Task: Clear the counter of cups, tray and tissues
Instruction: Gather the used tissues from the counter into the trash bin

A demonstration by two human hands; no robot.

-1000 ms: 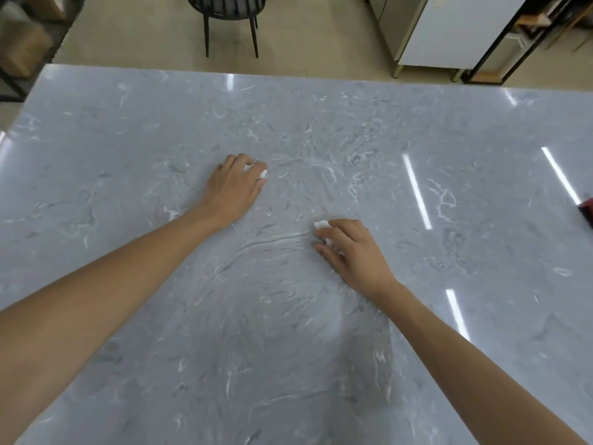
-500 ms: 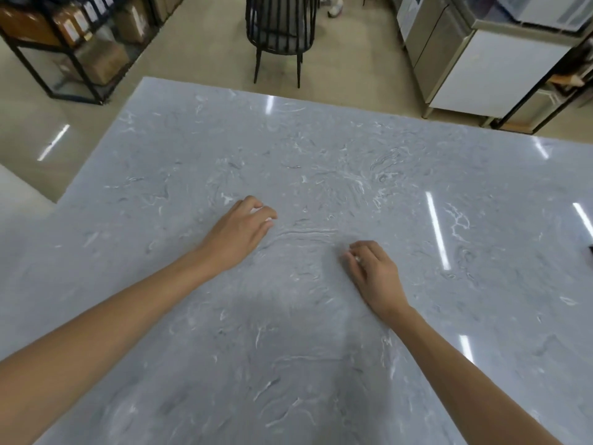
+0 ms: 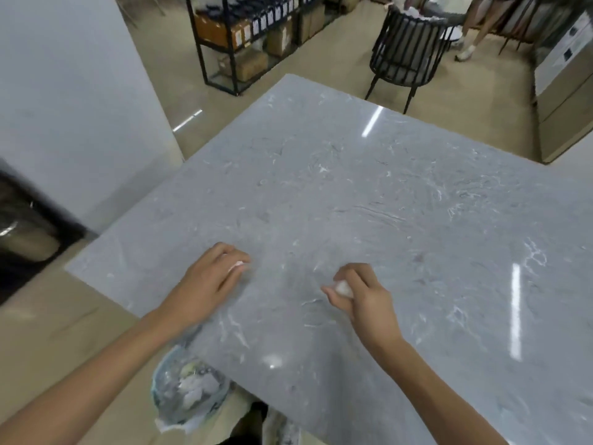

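Note:
My left hand (image 3: 213,277) rests palm down on the grey marble counter (image 3: 369,194), its fingers curled over a small white tissue piece (image 3: 238,265) that peeks out at the fingertips. My right hand (image 3: 364,293) is closed around a crumpled white tissue (image 3: 342,288), held just above or on the counter. No cups or tray are in view on the counter.
A bin lined with a clear bag (image 3: 189,390), holding white crumpled waste, stands on the floor below the counter's near-left edge. A black chair (image 3: 407,53) and a shelf rack of boxes (image 3: 256,36) stand beyond the counter. A person's legs (image 3: 475,30) show at the far right.
My view has swung left and back, bringing the counter's left corner and the bin into sight. Both hands have drawn nearer to the near-left edge, each with tissue in it.

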